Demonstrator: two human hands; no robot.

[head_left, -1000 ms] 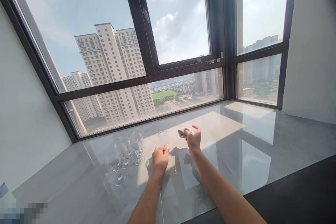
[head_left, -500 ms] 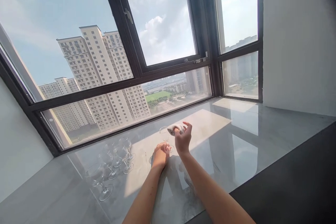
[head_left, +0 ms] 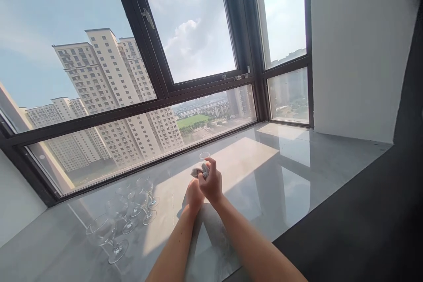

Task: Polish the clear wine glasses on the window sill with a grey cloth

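Both my arms reach out over a glossy grey marble window ledge (head_left: 284, 172). My left hand (head_left: 194, 196) is closed around a clear wine glass (head_left: 204, 157), most of it hidden; only a round clear edge shows above the hands. My right hand (head_left: 210, 182) is closed on a small crumpled grey cloth (head_left: 199, 170) and presses it against the glass. The two hands touch each other.
Several clear stemmed wine glasses (head_left: 127, 211) stand upright in a group on the ledge to the left of my hands. A large black-framed window (head_left: 165, 92) runs along the far edge, a white wall (head_left: 357, 53) closes the right end, and a dark surface (head_left: 357, 229) lies near right.
My hands have drawn together: the right hand with the cloth moved left and closer onto the glass held by the left. The view has swung right, shifting the glasses further left.
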